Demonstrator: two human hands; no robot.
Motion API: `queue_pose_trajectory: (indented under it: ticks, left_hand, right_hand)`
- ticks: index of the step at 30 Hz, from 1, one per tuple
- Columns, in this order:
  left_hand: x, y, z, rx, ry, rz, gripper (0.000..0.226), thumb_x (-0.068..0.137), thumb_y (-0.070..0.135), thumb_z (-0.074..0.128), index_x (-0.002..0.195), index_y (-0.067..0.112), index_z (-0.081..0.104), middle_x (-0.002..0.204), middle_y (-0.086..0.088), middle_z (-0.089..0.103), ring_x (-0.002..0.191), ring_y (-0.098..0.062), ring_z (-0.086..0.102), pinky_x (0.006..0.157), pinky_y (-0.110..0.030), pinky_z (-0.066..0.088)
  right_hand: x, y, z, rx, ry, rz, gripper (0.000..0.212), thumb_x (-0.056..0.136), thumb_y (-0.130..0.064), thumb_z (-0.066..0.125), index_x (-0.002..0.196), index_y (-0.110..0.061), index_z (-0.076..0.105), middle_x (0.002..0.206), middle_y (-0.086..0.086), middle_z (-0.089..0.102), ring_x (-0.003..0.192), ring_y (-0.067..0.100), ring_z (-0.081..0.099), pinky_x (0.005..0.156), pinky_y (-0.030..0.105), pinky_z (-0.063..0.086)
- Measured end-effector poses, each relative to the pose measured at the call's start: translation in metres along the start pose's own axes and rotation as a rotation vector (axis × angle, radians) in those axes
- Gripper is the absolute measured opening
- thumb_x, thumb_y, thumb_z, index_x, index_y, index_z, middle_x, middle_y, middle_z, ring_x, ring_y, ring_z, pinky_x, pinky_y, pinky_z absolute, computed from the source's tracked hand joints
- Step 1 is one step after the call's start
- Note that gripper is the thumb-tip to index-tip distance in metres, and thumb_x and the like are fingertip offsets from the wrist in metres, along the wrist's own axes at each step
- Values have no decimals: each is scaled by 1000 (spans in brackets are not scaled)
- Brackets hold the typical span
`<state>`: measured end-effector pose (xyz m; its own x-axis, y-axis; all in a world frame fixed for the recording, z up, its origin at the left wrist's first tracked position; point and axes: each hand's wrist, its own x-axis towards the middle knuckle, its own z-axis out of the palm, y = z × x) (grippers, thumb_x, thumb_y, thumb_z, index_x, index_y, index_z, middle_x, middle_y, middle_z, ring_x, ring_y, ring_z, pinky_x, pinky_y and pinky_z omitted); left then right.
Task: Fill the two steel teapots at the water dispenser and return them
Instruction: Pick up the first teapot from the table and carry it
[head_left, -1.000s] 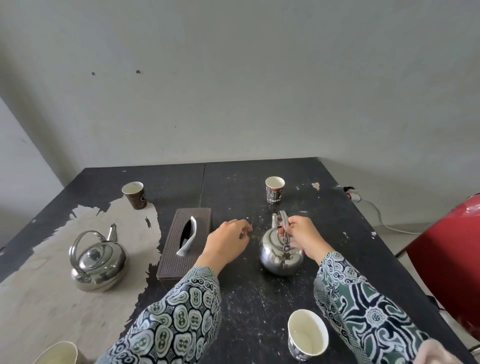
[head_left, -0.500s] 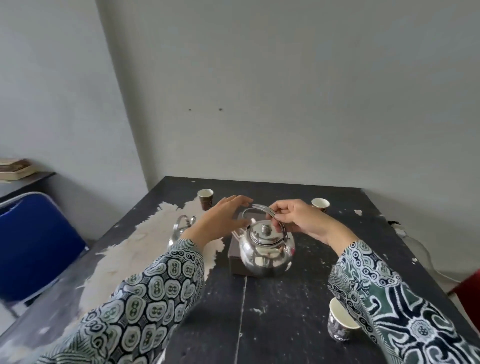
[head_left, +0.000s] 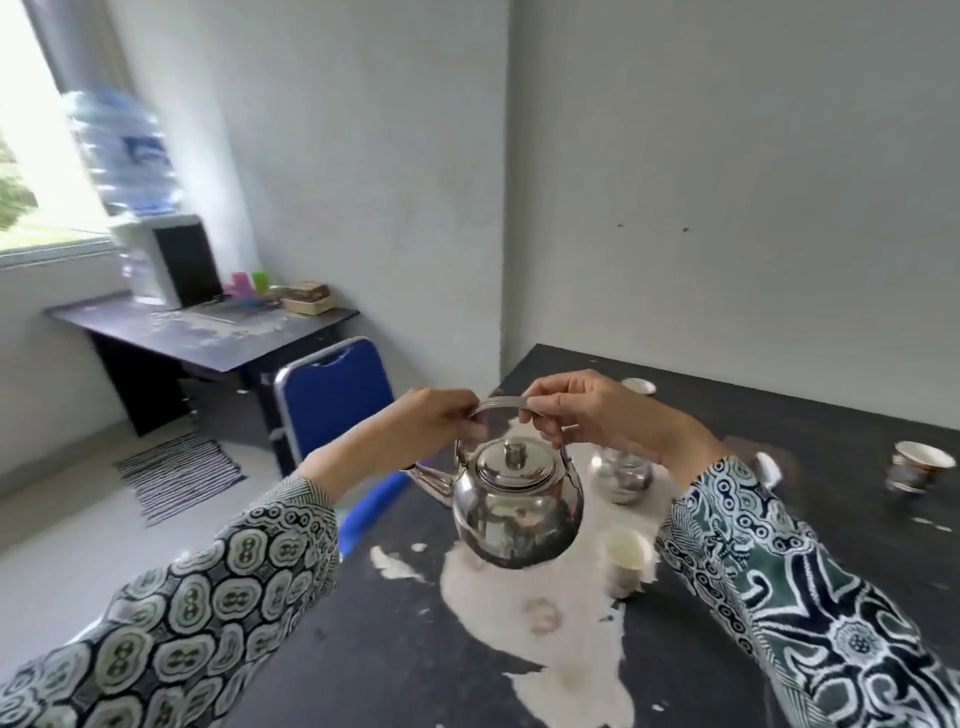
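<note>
Blue chair (head_left: 332, 395) before water dispenser (head_left: 156, 244)

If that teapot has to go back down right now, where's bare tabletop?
Free: the near table below the held teapot, and the dark stretch between the right sleeve and far cup. Crowded: around the second teapot and near cup.

Long patterned sleeves are worn on both arms: the left sleeve (head_left: 208, 597) is printed with pale ovals on dark cloth, the right sleeve (head_left: 789, 587) with green, navy and white swirls.

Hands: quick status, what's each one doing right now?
Left hand: closed on the teapot handle.
Right hand: closed on the same handle.
</note>
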<state>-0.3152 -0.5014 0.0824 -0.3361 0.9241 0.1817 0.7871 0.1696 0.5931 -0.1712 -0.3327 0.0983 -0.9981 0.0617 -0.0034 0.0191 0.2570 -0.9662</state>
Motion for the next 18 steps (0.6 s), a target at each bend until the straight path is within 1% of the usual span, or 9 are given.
queue_pose_trajectory:
  ticks: [2, 5, 6, 8, 10, 12, 14, 16, 18]
  left_hand:
    - [-34, -41, -36, -1, 28, -46, 18, 90, 19, 58, 74, 16, 53, 70, -7, 58, 68, -17, 48, 73, -38, 44]
    - [-76, -85, -78, -40, 52, -87, 21, 91, 20, 55, 71, 25, 50, 66, 6, 52, 64, -9, 48, 68, -30, 42]
    - [-90, -102, -94, -53, 71, -112, 21, 92, 20, 54, 72, 26, 51, 67, 7, 52, 64, -8, 49, 69, -30, 43]
    - [-118, -135, -121, -69, 121, -179, 20, 92, 21, 54, 72, 25, 53, 68, 4, 53, 68, -13, 51, 73, -41, 46]
    - [-143, -168, -147, -81, 173, -244, 24, 93, 22, 52, 69, 19, 52, 66, 2, 53, 68, -16, 50, 75, -44, 46]
    - [-162, -194, -167, -50, 223, -268, 31, 94, 28, 49, 65, 19, 50, 64, 2, 53, 64, -14, 49, 71, -38, 46]
    - [-183, -228, -192, -13, 281, -303, 36, 92, 41, 44, 61, 23, 48, 62, 4, 52, 58, -9, 45, 65, -30, 42]
    - [-197, -258, -210, -14, 317, -338, 40, 90, 50, 39, 57, 29, 47, 59, 10, 50, 60, -10, 44, 68, -36, 47]
    - [-207, -285, -224, -25, 340, -367, 44, 91, 56, 38, 56, 31, 47, 55, 14, 50, 63, -14, 46, 78, -47, 50]
  right_hand:
    - [47, -8, 44, -10, -39, -26, 15, 90, -17, 52, 80, -12, 62, 60, -4, 48, 58, 11, 43, 61, 23, 38]
    - [106, -17, 98, 4, -83, -65, 18, 91, -16, 52, 75, -14, 61, 59, -2, 42, 55, 10, 39, 54, 17, 36]
    - [128, -20, 118, 12, -114, -89, 18, 91, -14, 51, 75, -13, 60, 60, -1, 41, 54, 9, 38, 54, 17, 35]
    - [170, -26, 155, 28, -177, -132, 18, 91, -11, 50, 76, -9, 59, 60, 2, 39, 54, 10, 35, 55, 20, 32]
    - [214, -29, 190, 22, -238, -158, 18, 92, -10, 49, 76, -8, 58, 60, 4, 38, 52, 10, 35, 53, 17, 33]
    - [252, -32, 218, 12, -299, -171, 18, 91, -13, 52, 75, -11, 61, 57, 1, 41, 51, 8, 36, 52, 14, 34]
    - [299, -34, 251, 22, -385, -188, 18, 90, -15, 53, 75, -14, 62, 54, -7, 46, 51, 7, 39, 52, 15, 36]
    - [333, -36, 273, 8, -421, -184, 17, 91, -14, 53, 77, -13, 62, 55, -9, 48, 52, 6, 40, 55, 15, 37]
    - [361, -39, 291, -11, -441, -192, 15, 90, -15, 54, 78, -12, 62, 58, -6, 48, 54, 7, 40, 57, 16, 37]
